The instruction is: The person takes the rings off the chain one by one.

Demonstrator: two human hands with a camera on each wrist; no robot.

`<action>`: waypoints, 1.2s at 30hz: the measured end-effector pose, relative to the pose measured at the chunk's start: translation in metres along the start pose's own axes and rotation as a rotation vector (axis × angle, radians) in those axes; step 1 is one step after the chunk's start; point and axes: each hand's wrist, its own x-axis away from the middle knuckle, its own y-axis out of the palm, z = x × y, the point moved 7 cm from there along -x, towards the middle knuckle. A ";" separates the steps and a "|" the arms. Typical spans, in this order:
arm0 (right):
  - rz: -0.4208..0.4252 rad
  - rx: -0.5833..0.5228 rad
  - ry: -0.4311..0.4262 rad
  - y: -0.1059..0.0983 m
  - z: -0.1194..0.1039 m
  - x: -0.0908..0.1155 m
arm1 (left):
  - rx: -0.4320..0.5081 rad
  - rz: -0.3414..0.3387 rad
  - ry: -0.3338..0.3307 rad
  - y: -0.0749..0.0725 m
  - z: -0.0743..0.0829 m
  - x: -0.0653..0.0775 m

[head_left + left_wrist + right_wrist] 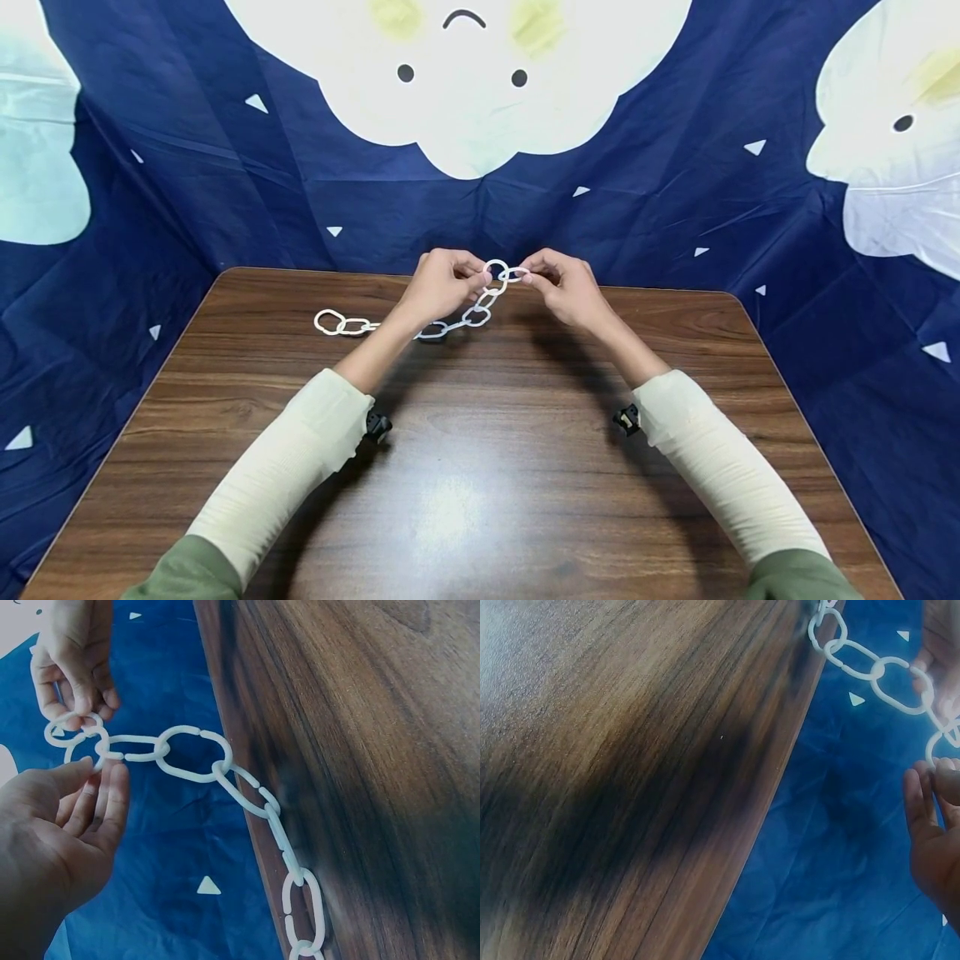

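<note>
Two bare hands are meeting above the far edge of a brown wood-grain surface (525,458). The left hand (442,283) is pinching a white link (495,262) near one end of a plastic chain (220,769); the right hand (567,283) is pinching the end link (516,269), which is crossing it. The rest of the chain is hanging from the left hand and trailing onto the surface, passing behind the left forearm toward the far left corner. Several links are showing small gaps. The person seems to be working these two links together or apart; which, the pictures are not telling. The next move probably calls for steady pinches and lining up a gap. Beyond, a dark blue cloth (420,212) with white clouds is hanging.
</note>
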 end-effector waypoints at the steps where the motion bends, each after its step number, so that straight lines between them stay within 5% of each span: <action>1: 0.002 -0.002 -0.001 0.000 0.000 0.000 | 0.000 0.002 -0.001 0.000 0.000 0.000; 17: 0.035 0.019 -0.004 -0.002 0.006 0.005 | 0.032 0.008 0.010 -0.002 0.000 0.000; 36: -0.020 0.041 0.064 -0.007 0.024 0.020 | -0.011 0.024 0.027 -0.005 0.001 0.000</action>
